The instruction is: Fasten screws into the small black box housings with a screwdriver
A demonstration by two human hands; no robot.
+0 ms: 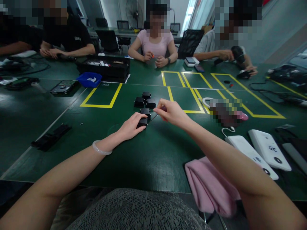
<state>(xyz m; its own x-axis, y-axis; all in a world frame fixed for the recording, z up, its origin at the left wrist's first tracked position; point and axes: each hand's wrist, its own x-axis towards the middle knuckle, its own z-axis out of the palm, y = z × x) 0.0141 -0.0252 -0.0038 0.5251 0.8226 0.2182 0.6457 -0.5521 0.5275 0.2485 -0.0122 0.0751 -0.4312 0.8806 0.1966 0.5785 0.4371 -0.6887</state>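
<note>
My left hand (pixel 131 127) is closed on a small black block (pixel 143 122), holding it at the table with thumb and fingers on either side. My right hand (pixel 173 112) grips a screwdriver (pixel 164 108) by its dark reddish handle. Its thin shaft slants down to the left, and the tip is close to the right side of the held block; whether it touches I cannot tell. Just beyond my left fingers sits another black block (pixel 145 111). Several similar ones, such as this black block (pixel 146 95), are grouped behind it.
Yellow tape outlines (pixel 110 100) mark the green table (pixel 153 159). Black parts (pixel 51 137) lie at left, a blue tray (pixel 89 80) and black bin (pixel 103 68) farther back. White power banks (pixel 270 149) and a pink cloth (pixel 208 185) are at right. Several people sit opposite.
</note>
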